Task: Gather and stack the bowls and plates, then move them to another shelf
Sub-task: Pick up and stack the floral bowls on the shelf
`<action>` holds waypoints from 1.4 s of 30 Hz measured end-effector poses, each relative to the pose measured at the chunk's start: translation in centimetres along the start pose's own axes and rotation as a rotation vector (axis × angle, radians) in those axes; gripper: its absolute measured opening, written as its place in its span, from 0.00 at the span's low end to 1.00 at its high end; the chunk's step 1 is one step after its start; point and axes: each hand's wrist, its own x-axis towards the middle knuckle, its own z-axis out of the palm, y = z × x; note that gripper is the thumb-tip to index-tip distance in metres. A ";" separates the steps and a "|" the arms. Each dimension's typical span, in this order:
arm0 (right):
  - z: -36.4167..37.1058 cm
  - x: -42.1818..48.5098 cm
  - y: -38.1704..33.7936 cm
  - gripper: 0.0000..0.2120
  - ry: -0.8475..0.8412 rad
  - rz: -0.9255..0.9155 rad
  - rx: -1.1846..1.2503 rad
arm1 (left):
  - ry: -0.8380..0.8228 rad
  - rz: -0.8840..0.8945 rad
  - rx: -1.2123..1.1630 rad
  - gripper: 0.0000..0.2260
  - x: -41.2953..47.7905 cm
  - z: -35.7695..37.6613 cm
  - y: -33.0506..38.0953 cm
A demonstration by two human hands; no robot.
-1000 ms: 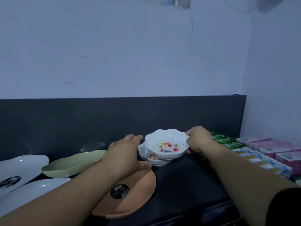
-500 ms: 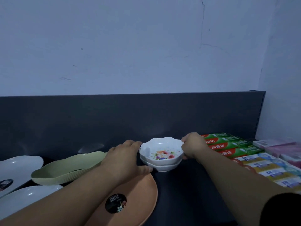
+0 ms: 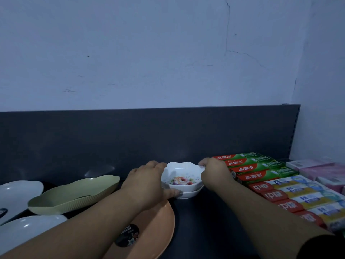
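Dark shelf [image 3: 205, 225]: two nested bowls [image 3: 182, 177] grasped by left hand [image 3: 147, 182], right hand [image 3: 214, 172] fingers [image 3: 202, 163]; four plates [image 3: 74, 193].

A white floral bowl [image 3: 182, 177] with a scalloped rim sits upright, nested in a second white bowl [image 3: 189, 194] (only its lower rim shows), toward the back of the shelf [image 3: 201, 221]. The left hand [image 3: 145, 182] and right hand [image 3: 214, 172] grip its rim on either side. An orange plate [image 3: 155, 227] with a round black sticker lies at the front edge, just left of the bowls. Further left lies a pale green ribbed dish [image 3: 74, 193], then a rear white plate [image 3: 18, 191] and a front white plate [image 3: 24, 230] by the left edge.
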 end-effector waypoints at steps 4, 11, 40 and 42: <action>0.0 -0.1 0.3 0.18 0.039 -0.019 0.034 | -0.004 -0.009 0.002 0.39 -0.2 0.1 -0.1; 0.2 -0.1 0.3 0.17 0.060 -0.025 0.028 | 0.011 -0.011 0.011 0.39 -0.5 0.3 -0.6; -0.8 -2.9 -4.7 0.17 0.008 -0.099 0.061 | 0.065 -0.110 0.042 0.39 -4.9 -1.5 -2.3; -0.6 -3.8 -6.0 0.18 0.005 -0.128 0.077 | 0.073 -0.125 0.044 0.38 -5.8 -1.9 -3.0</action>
